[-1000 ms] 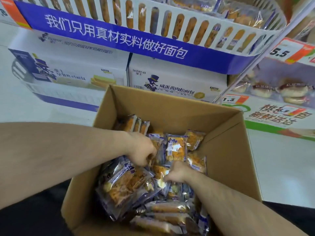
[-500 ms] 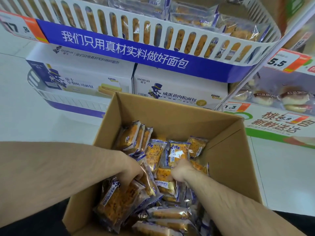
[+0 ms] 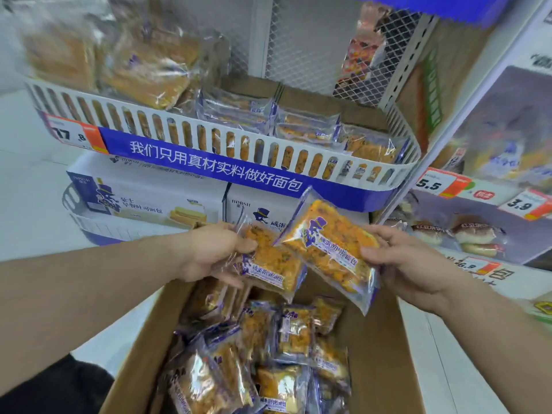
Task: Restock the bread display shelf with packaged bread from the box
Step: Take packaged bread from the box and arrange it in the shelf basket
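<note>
Above the open cardboard box (image 3: 385,351) my left hand (image 3: 209,252) grips a clear packet of orange bread (image 3: 270,261). Beside it my right hand (image 3: 403,261) holds a second, larger bread packet (image 3: 331,249), tilted, overlapping the first. Several more packets (image 3: 268,354) lie loose in the box below. The bread display shelf (image 3: 227,144), a white slotted basket with a blue banner, sits just above and behind my hands. It holds bread packets (image 3: 298,127) stacked along its left and front, with bare brown floor at the back right.
Two white printed cartons (image 3: 143,198) stand on the lower shelf behind the box. A neighbouring rack at right carries buns (image 3: 472,234) and price tags (image 3: 433,183). A white mesh panel (image 3: 322,40) backs the shelf. Pale floor lies on the left.
Both hands have lifted out of the box, each bringing up a bread packet. My view has tilted up, showing the inside of the display shelf.
</note>
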`<state>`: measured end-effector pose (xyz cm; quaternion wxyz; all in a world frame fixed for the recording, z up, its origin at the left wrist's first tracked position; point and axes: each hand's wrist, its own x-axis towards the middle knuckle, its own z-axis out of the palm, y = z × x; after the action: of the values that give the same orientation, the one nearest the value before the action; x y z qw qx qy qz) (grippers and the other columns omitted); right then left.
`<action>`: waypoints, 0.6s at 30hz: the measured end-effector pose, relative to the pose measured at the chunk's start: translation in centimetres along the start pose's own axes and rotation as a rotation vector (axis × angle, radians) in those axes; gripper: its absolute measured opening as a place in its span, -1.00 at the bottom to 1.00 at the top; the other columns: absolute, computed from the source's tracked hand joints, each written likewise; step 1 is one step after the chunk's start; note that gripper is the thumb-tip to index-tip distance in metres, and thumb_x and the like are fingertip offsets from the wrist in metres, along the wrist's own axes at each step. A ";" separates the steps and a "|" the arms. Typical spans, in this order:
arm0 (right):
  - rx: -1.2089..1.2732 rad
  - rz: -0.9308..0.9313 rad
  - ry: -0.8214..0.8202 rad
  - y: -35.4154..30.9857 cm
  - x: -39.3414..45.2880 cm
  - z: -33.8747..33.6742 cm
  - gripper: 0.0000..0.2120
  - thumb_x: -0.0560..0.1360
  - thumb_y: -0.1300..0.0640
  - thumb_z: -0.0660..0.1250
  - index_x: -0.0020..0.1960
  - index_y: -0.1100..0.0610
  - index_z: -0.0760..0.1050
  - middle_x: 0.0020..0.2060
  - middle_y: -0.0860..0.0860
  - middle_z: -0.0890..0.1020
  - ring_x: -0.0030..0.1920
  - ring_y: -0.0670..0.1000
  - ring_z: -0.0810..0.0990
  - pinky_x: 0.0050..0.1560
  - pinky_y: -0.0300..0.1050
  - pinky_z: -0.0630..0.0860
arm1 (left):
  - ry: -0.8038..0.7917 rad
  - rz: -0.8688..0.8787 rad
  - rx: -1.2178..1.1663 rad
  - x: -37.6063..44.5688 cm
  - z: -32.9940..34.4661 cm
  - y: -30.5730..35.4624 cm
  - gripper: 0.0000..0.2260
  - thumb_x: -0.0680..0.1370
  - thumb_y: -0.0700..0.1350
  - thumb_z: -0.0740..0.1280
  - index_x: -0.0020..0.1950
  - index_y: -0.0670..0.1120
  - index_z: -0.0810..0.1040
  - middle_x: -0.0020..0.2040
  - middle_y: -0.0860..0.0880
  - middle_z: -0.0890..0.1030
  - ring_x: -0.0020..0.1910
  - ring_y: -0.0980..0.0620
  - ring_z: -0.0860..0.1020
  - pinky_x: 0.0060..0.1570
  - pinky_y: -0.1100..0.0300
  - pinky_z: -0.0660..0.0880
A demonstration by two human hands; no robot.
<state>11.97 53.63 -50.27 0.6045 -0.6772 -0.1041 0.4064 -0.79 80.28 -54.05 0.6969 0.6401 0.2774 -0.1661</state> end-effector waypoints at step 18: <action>-1.137 -0.264 0.123 -0.9 -1.1 4.0 -0.31 0.34 -0.09 0.53 0.39 -0.19 0.30 0.29 -0.24 0.40 0.32 -0.19 0.38 0.26 -0.20 0.44 | -0.087 0.285 0.150 -1.9 4.5 2.7 -0.54 0.42 -0.30 0.51 0.21 0.03 0.47 0.03 -0.07 0.71 -0.01 -0.07 0.70 -0.18 0.07 0.64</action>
<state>8.87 56.07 -48.69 0.1970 -0.8987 -0.3540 0.1680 0.07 75.93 -50.65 0.6751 0.7153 0.1404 -0.1134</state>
